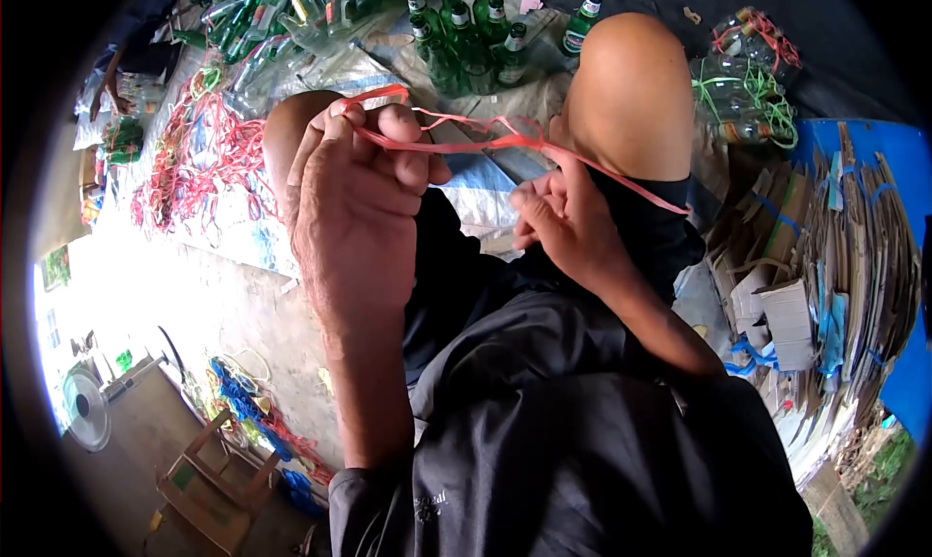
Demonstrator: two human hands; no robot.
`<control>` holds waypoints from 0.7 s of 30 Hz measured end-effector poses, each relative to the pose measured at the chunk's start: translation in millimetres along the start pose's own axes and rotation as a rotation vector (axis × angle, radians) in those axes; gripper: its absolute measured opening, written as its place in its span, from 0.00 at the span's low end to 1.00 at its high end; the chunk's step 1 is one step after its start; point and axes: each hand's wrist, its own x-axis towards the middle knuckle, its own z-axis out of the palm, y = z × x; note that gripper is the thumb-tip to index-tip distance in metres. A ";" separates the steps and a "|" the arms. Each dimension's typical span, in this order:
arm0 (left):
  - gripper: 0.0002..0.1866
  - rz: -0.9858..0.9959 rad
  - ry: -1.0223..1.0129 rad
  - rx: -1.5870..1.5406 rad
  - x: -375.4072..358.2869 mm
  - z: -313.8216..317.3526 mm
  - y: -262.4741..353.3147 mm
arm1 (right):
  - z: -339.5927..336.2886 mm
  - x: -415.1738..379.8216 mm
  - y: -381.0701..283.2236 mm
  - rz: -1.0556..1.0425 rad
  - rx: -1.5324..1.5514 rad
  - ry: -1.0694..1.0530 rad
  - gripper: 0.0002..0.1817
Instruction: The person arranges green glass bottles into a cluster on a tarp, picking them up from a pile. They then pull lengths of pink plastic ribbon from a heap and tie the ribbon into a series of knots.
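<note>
A thin red plastic strip [505, 142] is stretched between my two hands above my knees, with a loop and a twisted part in its middle. My left hand [359, 169] is closed on the strip, which runs over its thumb and fingers. My right hand [563, 208] is lower and to the right, fingers curled, pinching the strip near a knot; a loose end trails right across my knee. Beyond the hands, green bottles [476, 52] stand upright in a group on a sheet.
A heap of red strips [209, 164] lies at left, below piled green bottles [262, 18]. Bundled cardboard [825, 256] is at right, tied bottles [743, 96] above it. A wooden chair [214, 479] and a fan [85, 409] are lower left. Another person's hand [112, 91] shows upper left.
</note>
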 end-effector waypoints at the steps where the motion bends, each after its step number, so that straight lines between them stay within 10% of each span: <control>1: 0.13 0.003 0.005 -0.001 -0.6 -0.4 0.4 | 0.1 1.8 0.8 0.013 0.057 0.010 0.36; 6: 0.13 0.006 -0.023 -0.044 0.8 -8.6 2.5 | 1.3 14.7 -2.0 -0.057 0.090 0.019 0.35; 10: 0.14 0.003 0.007 0.014 3.9 -10.8 0.8 | -0.6 25.6 -4.6 0.015 -0.063 -0.028 0.12; 21: 0.10 -0.047 0.135 0.779 -10.7 -31.2 -20.9 | -21.4 -2.8 -46.6 0.099 -0.078 -0.084 0.19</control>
